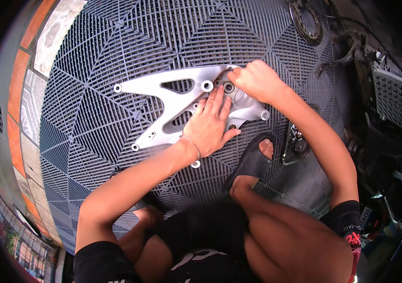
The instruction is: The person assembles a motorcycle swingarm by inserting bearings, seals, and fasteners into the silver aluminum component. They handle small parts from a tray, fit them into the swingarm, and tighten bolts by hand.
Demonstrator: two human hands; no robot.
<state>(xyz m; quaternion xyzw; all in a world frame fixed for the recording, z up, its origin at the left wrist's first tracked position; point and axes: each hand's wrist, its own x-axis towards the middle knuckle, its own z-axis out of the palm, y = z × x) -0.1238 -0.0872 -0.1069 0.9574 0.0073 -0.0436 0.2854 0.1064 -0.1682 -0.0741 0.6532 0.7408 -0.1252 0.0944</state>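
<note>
A silver cast-metal bracket (172,101), forked at its left with triangular cut-outs and round bored ends, lies flat on the grey slatted floor. My left hand (209,123) rests palm down across its middle, fingers stretched and slightly apart, thumb pointing right. At the bracket's upper right corner, my right hand (257,81) is closed, its knuckles up and its fingertips curled against the metal beside a round bore. Whatever is within those fingers, if anything, stays hidden. Part of the bracket's centre is covered by my left hand.
Right of my sandal (246,165) sits a shallow tray (287,153) with small metal parts. A brake disc (315,35) lies at the far right. Along the right side are a perforated metal panel (392,96) and dark machine parts. An orange-and-stone border (18,118) edges the left.
</note>
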